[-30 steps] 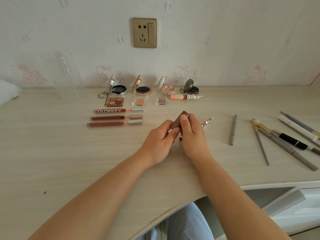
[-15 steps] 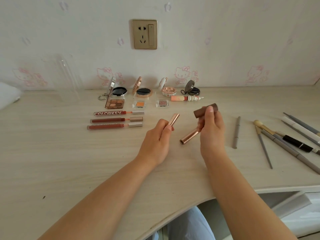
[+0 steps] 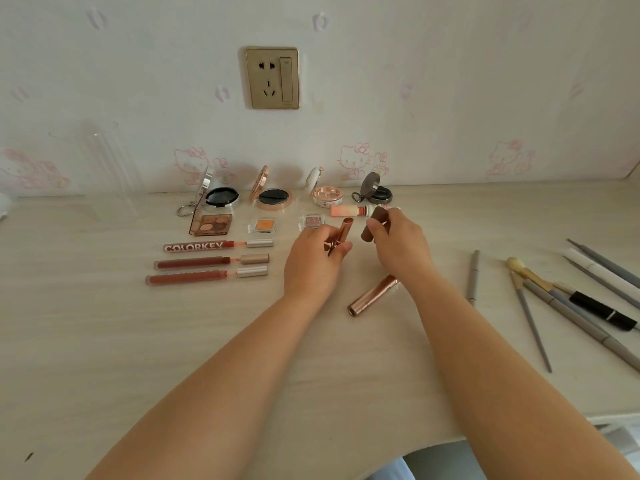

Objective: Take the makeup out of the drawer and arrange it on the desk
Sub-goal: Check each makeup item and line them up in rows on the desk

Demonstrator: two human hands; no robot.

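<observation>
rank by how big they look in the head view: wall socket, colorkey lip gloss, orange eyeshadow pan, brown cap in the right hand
1. wall socket
2. colorkey lip gloss, longer but much thinner, so this top order is unsure
3. brown cap and orange eyeshadow pan look alike; fingers partly hide the cap

hands (image 3: 313,263) apart — brown cap (image 3: 373,225) pulled off

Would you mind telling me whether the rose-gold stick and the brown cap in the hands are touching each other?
Apart. The head view shows bare desk between the rose-gold stick in the left hand and the brown cap in the right hand.
</observation>
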